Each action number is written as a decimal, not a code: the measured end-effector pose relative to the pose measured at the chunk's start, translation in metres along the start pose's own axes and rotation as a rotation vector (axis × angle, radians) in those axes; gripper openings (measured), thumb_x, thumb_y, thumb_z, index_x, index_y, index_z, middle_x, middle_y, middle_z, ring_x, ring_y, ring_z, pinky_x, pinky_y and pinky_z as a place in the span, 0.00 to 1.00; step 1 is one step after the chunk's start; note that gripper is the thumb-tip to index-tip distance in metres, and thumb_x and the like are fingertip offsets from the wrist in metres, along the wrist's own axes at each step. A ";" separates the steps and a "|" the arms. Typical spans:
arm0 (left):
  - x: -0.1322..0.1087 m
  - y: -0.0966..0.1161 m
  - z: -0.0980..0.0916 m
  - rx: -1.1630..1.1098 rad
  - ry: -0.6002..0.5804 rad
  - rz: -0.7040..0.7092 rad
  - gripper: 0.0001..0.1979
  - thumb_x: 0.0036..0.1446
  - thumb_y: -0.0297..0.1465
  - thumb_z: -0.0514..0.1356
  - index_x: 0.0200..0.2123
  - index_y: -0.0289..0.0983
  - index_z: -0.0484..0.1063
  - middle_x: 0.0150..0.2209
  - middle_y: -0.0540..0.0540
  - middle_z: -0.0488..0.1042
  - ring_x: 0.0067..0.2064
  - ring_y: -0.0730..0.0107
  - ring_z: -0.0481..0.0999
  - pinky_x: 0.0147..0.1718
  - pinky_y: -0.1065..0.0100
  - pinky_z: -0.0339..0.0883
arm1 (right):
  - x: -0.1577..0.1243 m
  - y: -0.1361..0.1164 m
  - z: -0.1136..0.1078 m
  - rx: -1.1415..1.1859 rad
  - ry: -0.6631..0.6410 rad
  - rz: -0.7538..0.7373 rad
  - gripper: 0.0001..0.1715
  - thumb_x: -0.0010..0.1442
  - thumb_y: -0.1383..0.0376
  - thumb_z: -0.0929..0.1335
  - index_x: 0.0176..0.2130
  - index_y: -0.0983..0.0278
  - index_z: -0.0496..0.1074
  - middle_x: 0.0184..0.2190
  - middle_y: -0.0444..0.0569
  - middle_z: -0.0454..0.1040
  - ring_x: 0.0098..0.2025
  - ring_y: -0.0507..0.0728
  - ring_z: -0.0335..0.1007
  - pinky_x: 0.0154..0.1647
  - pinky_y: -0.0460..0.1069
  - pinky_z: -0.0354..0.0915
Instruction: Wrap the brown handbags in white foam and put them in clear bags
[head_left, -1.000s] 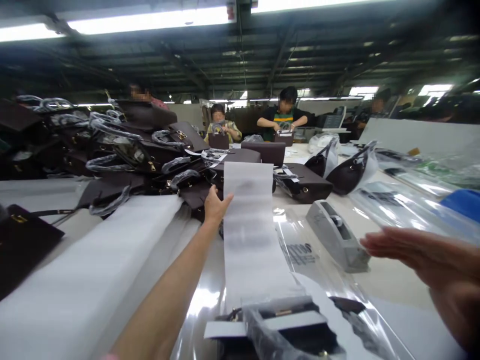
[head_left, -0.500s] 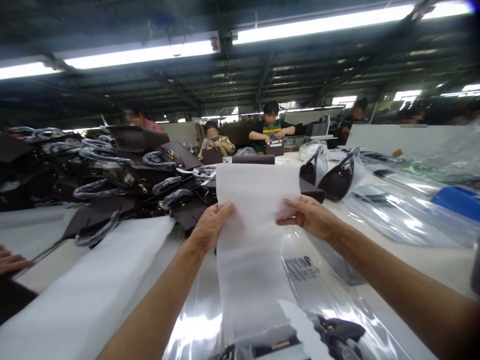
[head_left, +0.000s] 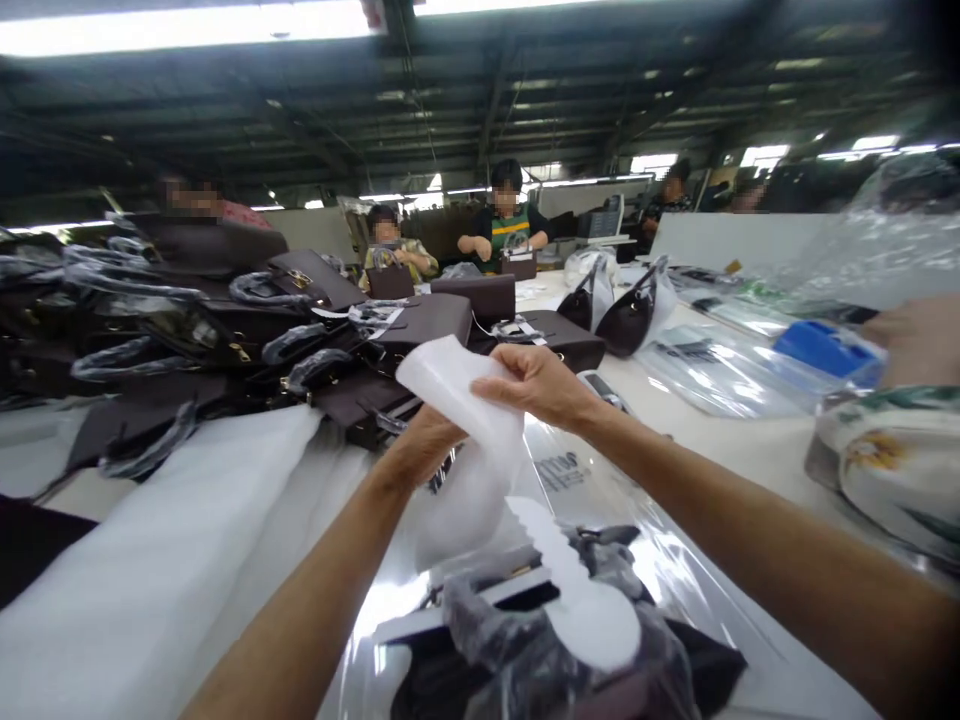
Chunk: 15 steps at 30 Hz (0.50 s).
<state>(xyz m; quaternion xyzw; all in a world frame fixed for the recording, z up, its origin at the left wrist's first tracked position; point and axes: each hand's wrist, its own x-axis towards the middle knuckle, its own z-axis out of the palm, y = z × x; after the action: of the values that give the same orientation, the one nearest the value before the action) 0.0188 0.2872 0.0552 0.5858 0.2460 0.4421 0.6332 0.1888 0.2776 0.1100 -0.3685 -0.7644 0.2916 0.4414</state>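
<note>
A white foam sheet [head_left: 469, 395], folded and curled, is held up between my hands. My right hand [head_left: 532, 385] pinches its upper right part between thumb and fingers. My left hand [head_left: 431, 440] is at its left side, fingers partly hidden behind the sheet. Beneath and nearer to me lies a dark bag [head_left: 435, 660] with plastic-wrapped handles [head_left: 480, 620] and a white notched paper piece [head_left: 592, 610] on top. Clear plastic bags [head_left: 555, 460] with dark print lie under and beyond it.
Dark handbags [head_left: 247, 330] are piled at the left, above stacked white foam sheets [head_left: 150, 560]. Two dark bags [head_left: 626, 315] stand right of centre. Clear plastic [head_left: 720, 370] and a blue object [head_left: 825, 350] lie right. People work across the table.
The sheet, earlier spread and hanging long, is now folded and curled. My right hand has moved left, closer to my left hand. More of the near bag shows as the view has shifted.
</note>
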 end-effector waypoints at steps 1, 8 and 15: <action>-0.003 0.000 -0.001 0.000 -0.003 -0.002 0.23 0.46 0.37 0.65 0.45 0.33 0.70 0.38 0.42 0.76 0.42 0.59 0.74 0.42 0.63 0.67 | -0.005 -0.006 -0.002 -0.118 0.043 -0.027 0.21 0.48 0.52 0.71 0.25 0.68 0.67 0.21 0.40 0.63 0.23 0.46 0.55 0.23 0.42 0.52; -0.019 0.026 0.001 0.080 -0.093 -0.034 0.18 0.43 0.28 0.67 0.40 0.35 0.72 0.37 0.45 0.76 0.40 0.63 0.74 0.42 0.65 0.68 | -0.046 -0.044 -0.015 -0.396 0.220 -0.172 0.13 0.51 0.59 0.71 0.35 0.65 0.72 0.34 0.46 0.72 0.32 0.50 0.67 0.31 0.44 0.62; -0.032 0.054 -0.001 0.150 -0.236 -0.210 0.16 0.47 0.28 0.64 0.42 0.37 0.71 0.37 0.46 0.76 0.32 0.72 0.75 0.32 0.73 0.69 | -0.181 -0.101 0.003 -0.636 0.370 -0.361 0.09 0.60 0.62 0.63 0.32 0.61 0.71 0.25 0.44 0.75 0.24 0.50 0.71 0.25 0.42 0.67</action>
<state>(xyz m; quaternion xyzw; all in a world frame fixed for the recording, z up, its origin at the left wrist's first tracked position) -0.0123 0.2562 0.1000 0.6503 0.2622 0.2818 0.6549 0.2164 0.0725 0.1033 -0.3928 -0.7766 -0.1126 0.4795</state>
